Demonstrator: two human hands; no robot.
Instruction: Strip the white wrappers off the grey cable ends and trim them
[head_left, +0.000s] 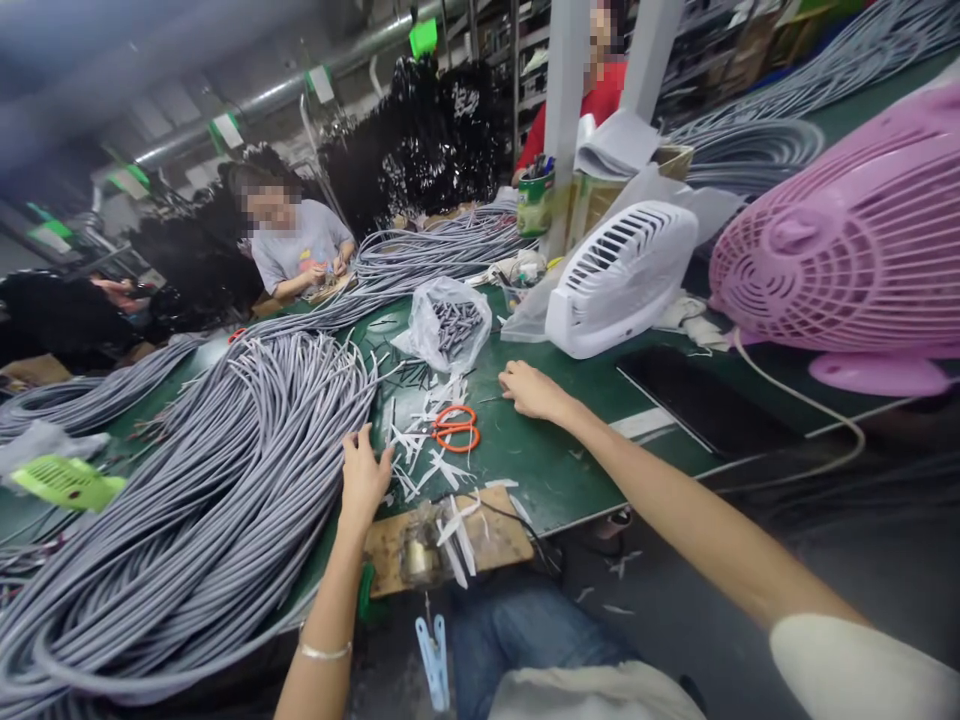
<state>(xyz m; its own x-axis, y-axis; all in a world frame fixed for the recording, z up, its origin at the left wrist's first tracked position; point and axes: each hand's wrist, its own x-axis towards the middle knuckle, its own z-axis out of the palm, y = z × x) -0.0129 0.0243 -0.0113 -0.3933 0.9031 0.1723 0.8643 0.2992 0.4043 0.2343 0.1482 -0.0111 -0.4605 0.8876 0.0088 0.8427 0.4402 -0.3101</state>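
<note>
My left hand (365,475) is at the right edge of a large bundle of grey cables (225,480), thumb and fingers apart, with no held thing visible. My right hand (531,390) is over the green table, its fingers curled together. A thin, dark sliver (491,399) shows beside those fingertips; whether they grip it is unclear. Between the hands lie orange-handled scissors (456,428) among white paper strips (442,465). Behind them, a clear plastic bag (450,325) holds short dark grey tube pieces.
A wooden board (495,535) with a metal part sits at the table's near edge; a blue clothespin (433,660) hangs below. To the right are a white fan (622,275), a pink fan (840,230) and a black phone-like slab (697,400). A co-worker (304,240) sits across.
</note>
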